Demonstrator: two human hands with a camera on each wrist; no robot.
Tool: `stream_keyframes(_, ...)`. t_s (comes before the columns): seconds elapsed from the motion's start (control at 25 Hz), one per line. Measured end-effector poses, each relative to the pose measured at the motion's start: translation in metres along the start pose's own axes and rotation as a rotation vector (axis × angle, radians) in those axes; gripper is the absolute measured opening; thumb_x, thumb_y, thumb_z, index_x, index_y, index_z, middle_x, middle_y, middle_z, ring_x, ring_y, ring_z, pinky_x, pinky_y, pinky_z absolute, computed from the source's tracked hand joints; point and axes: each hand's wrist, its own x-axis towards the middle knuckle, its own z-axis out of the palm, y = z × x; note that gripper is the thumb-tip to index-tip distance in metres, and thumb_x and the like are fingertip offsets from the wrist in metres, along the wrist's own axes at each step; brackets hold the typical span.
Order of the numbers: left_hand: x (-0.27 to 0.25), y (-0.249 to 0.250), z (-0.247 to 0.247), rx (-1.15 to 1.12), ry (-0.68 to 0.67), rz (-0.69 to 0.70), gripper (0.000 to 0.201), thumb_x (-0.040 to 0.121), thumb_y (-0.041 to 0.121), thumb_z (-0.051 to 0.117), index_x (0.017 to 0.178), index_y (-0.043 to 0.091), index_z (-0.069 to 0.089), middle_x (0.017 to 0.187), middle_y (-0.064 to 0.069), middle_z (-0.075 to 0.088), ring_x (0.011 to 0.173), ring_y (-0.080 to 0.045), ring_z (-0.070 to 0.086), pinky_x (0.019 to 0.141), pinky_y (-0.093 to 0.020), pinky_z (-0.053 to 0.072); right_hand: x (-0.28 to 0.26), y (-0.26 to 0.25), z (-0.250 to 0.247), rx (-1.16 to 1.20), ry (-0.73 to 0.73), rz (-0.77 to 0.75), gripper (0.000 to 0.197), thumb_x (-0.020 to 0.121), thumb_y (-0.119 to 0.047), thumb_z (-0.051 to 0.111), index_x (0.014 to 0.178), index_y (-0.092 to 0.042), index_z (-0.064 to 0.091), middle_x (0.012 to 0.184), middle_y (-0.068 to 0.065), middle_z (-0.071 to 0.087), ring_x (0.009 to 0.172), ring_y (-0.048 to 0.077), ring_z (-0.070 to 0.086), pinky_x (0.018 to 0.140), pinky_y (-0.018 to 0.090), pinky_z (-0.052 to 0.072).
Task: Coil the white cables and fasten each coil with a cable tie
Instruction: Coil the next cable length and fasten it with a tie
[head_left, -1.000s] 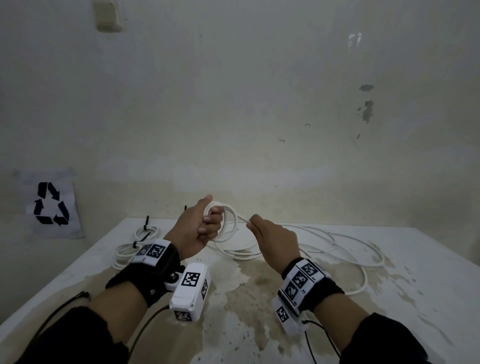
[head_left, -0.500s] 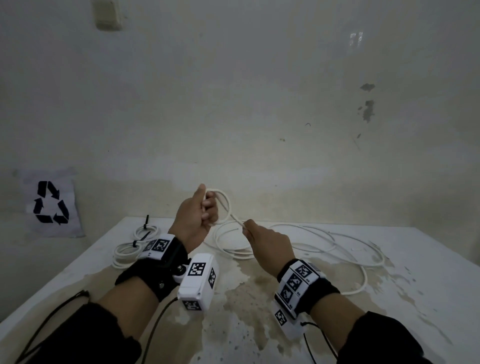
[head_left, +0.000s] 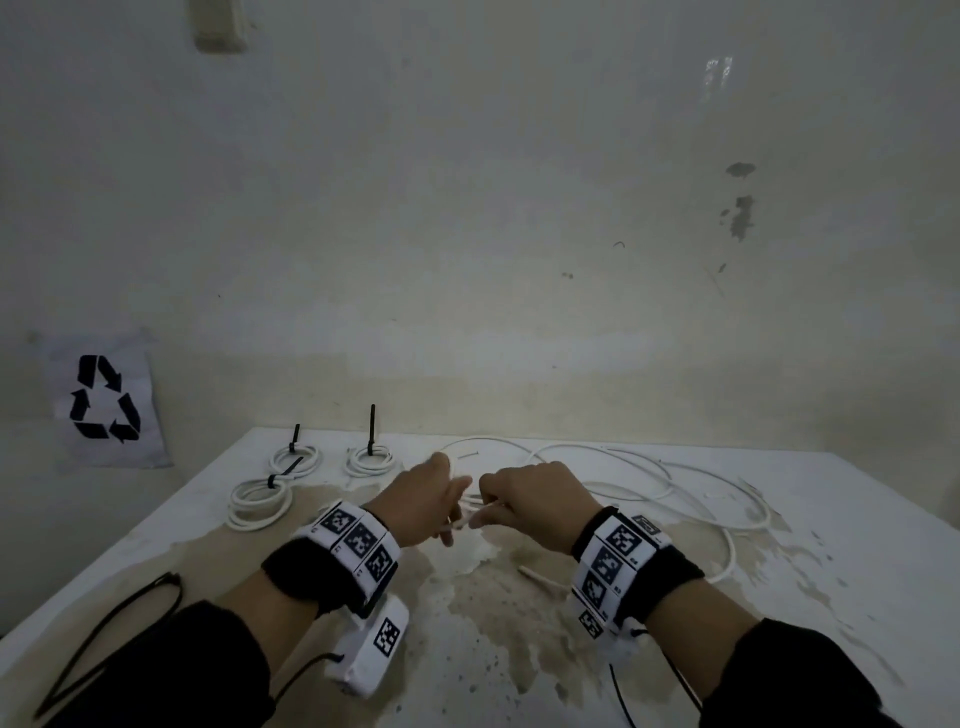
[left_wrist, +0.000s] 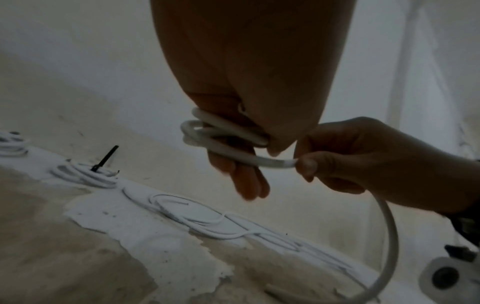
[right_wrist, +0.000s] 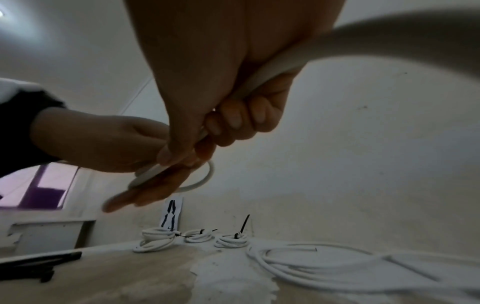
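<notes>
Coil thin white plastic cable (left_wrist: 270, 163) | left hand (head_left: 415, 501) — holds loops wound on its fingers (left_wrist: 246, 183) | right hand (head_left: 535, 496) pinches the feed — keep tension even, turns flat

Black sleeves (head_left: 208, 660), black wristbands (head_left: 306, 571) topped with white square-code tags (head_left: 358, 540), white camera boxes (head_left: 371, 644) trailing black cables (head_left: 311, 665)
</notes>
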Motion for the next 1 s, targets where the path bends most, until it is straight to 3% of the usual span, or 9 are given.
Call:
stream_keyframes(0.12, 0.0, -0.009, 0.0, 0.413, -0.129, 0.01, 0.029, 0.1, 0.034, 0.035, 0.101, 0.006, 0.044, 0.093, -0.012, 0.069, 0.071, -0.025, 0.063, 0.066, -0.034, 0.045, -0.005, 0.011, 0.007, 0.162, -0.002, 0.072, 0.037, 0.093, -0.051, 0.043, 0.094, -0.017, 0.055, 0.09, 0.002, 0.064, 0.075, 0.02, 0.053, 0.063, 0.032, 0.036)
stream_keyframes(0.2, -0.001, -0.014, -0.006, 0.501, -0.196, -0.011, 0.036, 0.101, 0.035, 0.034, 0.104, 0.003, 0.049, 0.1, -0.018, 0.064, 0.079, -0.03, 0.058, 0.067, -0.034, 0.04, -0.006, 0.021, 0.007, 0.216, 0.028, 0.121, 0.031, 0.096, -0.049, 0.04, 0.096, -0.021, 0.054, 0.093, -0.001, 0.062, 0.078, 0.019, 0.053, 0.066, 0.033, 0.038)
stream_keyframes(0.24, -0.004, -0.013, -0.009, 0.375, -0.241, -0.035, 0.042, 0.101, 0.04, 0.032, 0.097, 0.003, 0.052, 0.089, -0.015, 0.063, 0.07, -0.026, 0.057, 0.062, -0.031, 0.038, -0.007, 0.027, 0.007, 0.214, 0.043, 0.135, 0.031, 0.096, -0.05, 0.037, 0.096, -0.024, 0.053, 0.094, -0.002, 0.06, 0.08, 0.02, 0.054, 0.066, 0.033, 0.037)
stream_keyframes(0.36, -0.013, 0.001, -0.028, -0.407, -0.285, -0.138, 0.049, 0.096, 0.051, 0.039, 0.069, 0.011, 0.047, 0.048, 0.001, 0.038, 0.037, -0.01, 0.028, 0.04, -0.018, 0.024, -0.008, 0.04, 0.007, 0.261, 0.12, 0.171, 0.034, 0.097, -0.052, 0.029, 0.093, -0.027, 0.052, 0.081, -0.008, 0.051, 0.075, 0.019, 0.052, 0.06, 0.031, 0.034)
stream_keyframes(0.52, -0.019, 0.015, -0.056, -1.051, -0.312, -0.113, 0.034, 0.092, 0.032, 0.044, 0.064, 0.012, 0.044, 0.035, 0.008, 0.027, 0.023, -0.001, 0.018, 0.028, -0.012, 0.012, -0.004, 0.033, 0.011, 0.379, 0.215, 0.216, 0.031, 0.099, -0.048, 0.023, 0.091, -0.027, 0.045, 0.057, -0.006, 0.041, 0.056, 0.016, 0.045, 0.052, 0.028, 0.03)
stream_keyframes(0.64, -0.015, 0.021, -0.065, -1.419, -0.204, -0.045, 0.029, 0.084, 0.032, 0.046, 0.063, 0.013, 0.046, 0.031, 0.008, 0.029, 0.019, -0.002, 0.023, 0.028, -0.013, 0.013, 0.003, 0.027, 0.014, 0.502, 0.239, 0.256, 0.031, 0.101, -0.043, 0.023, 0.103, -0.019, 0.044, 0.057, -0.006, 0.042, 0.055, 0.021, 0.047, 0.055, 0.033, 0.035)
stream_keyframes(0.72, -0.01, 0.022, -0.067, -1.59, -0.095, 0.023, 0.027, 0.087, 0.034, 0.045, 0.069, 0.014, 0.046, 0.035, 0.008, 0.033, 0.021, -0.004, 0.027, 0.028, -0.012, 0.02, 0.006, 0.02, 0.018, 0.493, 0.215, 0.25, 0.02, 0.102, -0.035, 0.028, 0.105, -0.018, 0.038, 0.061, -0.005, 0.045, 0.059, 0.029, 0.05, 0.057, 0.036, 0.038)
stream_keyframes(0.84, 0.0, 0.021, -0.066, -1.725, 0.067, 0.084, 0.031, 0.099, 0.031, 0.036, 0.075, 0.014, 0.044, 0.042, 0.009, 0.039, 0.027, -0.004, 0.032, 0.032, -0.011, 0.027, 0.007, -0.004, 0.02, 0.479, 0.136, 0.219, 0.015, 0.101, -0.031, 0.032, 0.108, -0.017, 0.033, 0.068, 0.0, 0.048, 0.059, 0.029, 0.048, 0.06, 0.038, 0.04)
stream_keyframes(1.0, 0.01, 0.023, -0.057, -1.587, 0.264, 0.13, 0.028, 0.102, 0.019, 0.034, 0.076, 0.013, 0.043, 0.053, 0.008, 0.046, 0.039, -0.002, 0.039, 0.043, -0.014, 0.037, 0.008, -0.025, 0.021, 0.246, 0.01, 0.088, 0.022, 0.102, -0.025, 0.032, 0.114, -0.007, 0.035, 0.089, 0.016, 0.062, 0.067, 0.034, 0.056, 0.059, 0.038, 0.042)
